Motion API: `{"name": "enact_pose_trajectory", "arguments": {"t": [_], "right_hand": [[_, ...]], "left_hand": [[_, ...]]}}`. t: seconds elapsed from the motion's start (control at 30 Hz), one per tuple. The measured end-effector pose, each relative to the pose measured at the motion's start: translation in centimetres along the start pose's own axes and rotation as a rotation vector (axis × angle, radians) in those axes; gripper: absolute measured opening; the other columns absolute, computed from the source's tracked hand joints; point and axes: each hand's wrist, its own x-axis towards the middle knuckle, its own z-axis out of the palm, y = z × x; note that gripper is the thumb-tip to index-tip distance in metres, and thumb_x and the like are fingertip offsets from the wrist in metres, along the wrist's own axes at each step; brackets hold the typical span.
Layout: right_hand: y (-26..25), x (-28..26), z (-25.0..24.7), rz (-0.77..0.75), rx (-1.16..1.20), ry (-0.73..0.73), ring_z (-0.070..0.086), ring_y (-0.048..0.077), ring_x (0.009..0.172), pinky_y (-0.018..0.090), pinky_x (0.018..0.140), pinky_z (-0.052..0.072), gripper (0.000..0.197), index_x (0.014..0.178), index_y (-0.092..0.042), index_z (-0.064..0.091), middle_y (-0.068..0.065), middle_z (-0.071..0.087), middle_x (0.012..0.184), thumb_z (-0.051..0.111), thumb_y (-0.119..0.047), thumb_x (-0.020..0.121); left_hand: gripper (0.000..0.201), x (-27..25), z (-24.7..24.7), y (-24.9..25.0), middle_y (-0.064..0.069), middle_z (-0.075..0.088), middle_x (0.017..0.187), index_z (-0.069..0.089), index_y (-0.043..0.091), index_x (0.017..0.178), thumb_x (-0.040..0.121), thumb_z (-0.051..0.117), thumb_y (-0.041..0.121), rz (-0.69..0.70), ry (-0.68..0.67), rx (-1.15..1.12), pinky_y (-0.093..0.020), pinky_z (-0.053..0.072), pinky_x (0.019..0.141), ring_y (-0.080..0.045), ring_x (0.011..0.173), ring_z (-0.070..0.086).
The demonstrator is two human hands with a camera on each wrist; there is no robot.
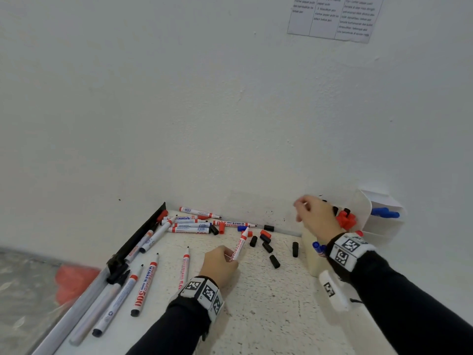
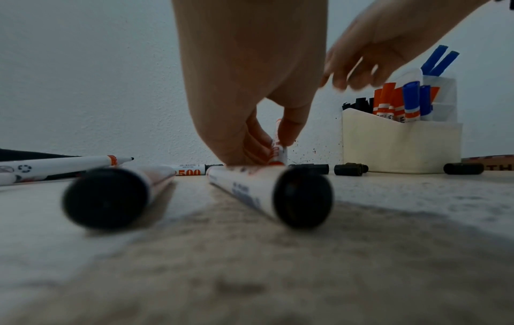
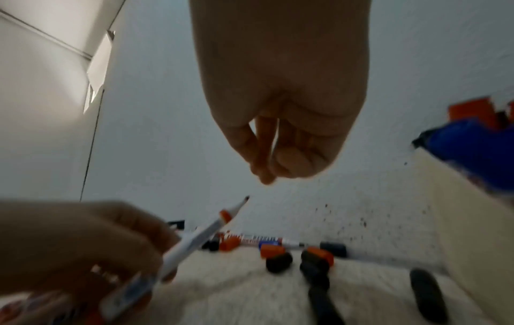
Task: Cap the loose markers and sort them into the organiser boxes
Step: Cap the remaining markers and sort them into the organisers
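My left hand [image 1: 228, 255] pinches an uncapped red whiteboard marker [image 1: 240, 244] near its rear end, with the tip angled up toward the wall. In the left wrist view the fingers [image 2: 289, 129] close round that marker [image 2: 278, 149] just above the table. My right hand [image 1: 301, 209] hovers over the cream organiser box [image 1: 311, 254], fingers loosely curled [image 3: 278, 162], holding nothing. Capped red markers [image 1: 346, 219] and blue markers [image 1: 385, 213] stand in the organiser. Loose black caps [image 1: 267, 247] and a red cap [image 1: 265, 233] lie between my hands.
Uncapped markers lie in a pile by the wall [image 1: 192, 224] and in a row at the left [image 1: 144, 283]. A black rail [image 1: 138, 237] runs along the table's left edge. The white wall stands close behind, with a printed sheet [image 1: 335, 16] high up.
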Motion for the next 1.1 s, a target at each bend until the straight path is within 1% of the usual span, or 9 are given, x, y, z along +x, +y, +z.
{"name": "enact_pose_trajectory", "arguments": {"t": [0.13, 0.23, 0.33, 0.47, 0.53, 0.67, 0.87, 1.0, 1.1], "right_hand": [[-1.2, -1.8, 5.1, 0.001, -0.145, -0.283, 0.052, 0.007, 0.070, 0.014, 0.062, 0.038, 0.022, 0.107, -0.011, 0.061, 0.000, 0.061, 0.090, 0.046, -0.021, 0.095], [0.4, -2.9, 7.6, 0.173, -0.286, -0.360, 0.057, 0.020, 0.101, 0.024, 0.080, 0.043, 0.029, 0.119, -0.010, 0.054, 0.007, 0.057, 0.118, 0.048, -0.022, 0.093], [2.2, -4.1, 8.4, 0.298, -0.332, -0.427, 0.056, 0.021, 0.105, 0.025, 0.081, 0.043, 0.032, 0.121, -0.010, 0.047, 0.009, 0.055, 0.120, 0.048, -0.027, 0.093], [3.7, -4.9, 8.6, 0.251, -0.325, -0.416, 0.051, 0.016, 0.086, 0.020, 0.070, 0.039, 0.010, 0.100, -0.018, 0.046, 0.004, 0.054, 0.103, 0.050, -0.016, 0.091], [4.0, -4.8, 8.8, 0.223, -0.277, -0.415, 0.051, 0.015, 0.082, 0.018, 0.064, 0.037, 0.011, 0.093, -0.022, 0.046, 0.002, 0.053, 0.096, 0.050, -0.012, 0.090], [4.0, -4.4, 9.2, 0.146, -0.146, -0.430, 0.054, 0.011, 0.099, 0.017, 0.085, 0.040, 0.022, 0.105, -0.025, 0.059, 0.000, 0.057, 0.111, 0.047, -0.013, 0.091], [2.9, -2.5, 10.7, 0.019, -0.258, -0.361, 0.041, 0.019, 0.124, 0.033, 0.103, 0.037, 0.033, 0.124, -0.025, 0.053, -0.001, 0.044, 0.138, 0.038, -0.023, 0.096], [1.8, -0.4, 11.7, 0.017, -0.453, -0.474, 0.021, 0.030, 0.137, 0.047, 0.109, 0.023, 0.041, 0.139, -0.042, 0.032, -0.005, 0.020, 0.154, 0.028, -0.037, 0.098], [1.2, 0.8, 12.5, 0.015, -0.511, -0.534, 0.022, 0.030, 0.135, 0.049, 0.108, 0.021, 0.041, 0.138, -0.046, 0.030, -0.011, 0.017, 0.154, 0.023, -0.044, 0.098]], "left_hand": [[0.028, -0.1, 0.0, 0.1, -0.004, 0.060, 0.116, 0.056, 0.014, 0.116, 0.088, 0.057, 0.018, 0.017, 0.015, -0.001, -0.016, 0.042, 0.075, -0.009, 0.089, 0.052], [0.028, -0.2, 0.0, 0.0, -0.001, 0.061, 0.114, 0.057, 0.015, 0.115, 0.087, 0.057, 0.020, 0.039, 0.028, 0.019, -0.014, 0.038, 0.074, -0.007, 0.089, 0.052], [0.028, -0.1, 0.1, -0.1, 0.000, 0.062, 0.113, 0.058, 0.017, 0.113, 0.086, 0.058, 0.021, 0.039, 0.028, 0.033, -0.014, 0.041, 0.073, -0.008, 0.090, 0.053], [0.027, 0.0, 0.4, 0.0, -0.001, 0.063, 0.106, 0.058, 0.015, 0.112, 0.086, 0.059, 0.018, 0.045, 0.029, 0.006, -0.024, 0.050, 0.086, -0.012, 0.092, 0.057], [0.027, 0.1, 0.4, -0.2, 0.005, 0.058, 0.090, 0.057, 0.014, 0.113, 0.086, 0.060, 0.017, 0.051, 0.044, -0.020, -0.024, 0.053, 0.081, -0.012, 0.086, 0.057], [0.029, 0.1, 0.4, -0.3, 0.011, 0.048, 0.079, 0.055, 0.013, 0.114, 0.086, 0.061, 0.018, 0.053, 0.069, -0.037, -0.013, 0.046, 0.068, -0.007, 0.077, 0.051], [0.031, 0.0, 0.1, -0.1, 0.003, 0.052, 0.095, 0.052, 0.014, 0.118, 0.088, 0.060, 0.018, 0.020, 0.101, -0.071, -0.009, 0.044, 0.055, -0.008, 0.078, 0.054], [0.030, -0.2, 0.2, 0.0, 0.003, 0.053, 0.094, 0.053, 0.014, 0.118, 0.088, 0.059, 0.018, -0.011, 0.113, -0.090, -0.021, 0.053, 0.076, -0.013, 0.086, 0.058], [0.030, 0.0, 0.3, -0.2, -0.001, 0.059, 0.102, 0.053, 0.015, 0.117, 0.088, 0.058, 0.017, -0.015, 0.128, -0.080, -0.025, 0.053, 0.084, -0.016, 0.094, 0.060]]}}
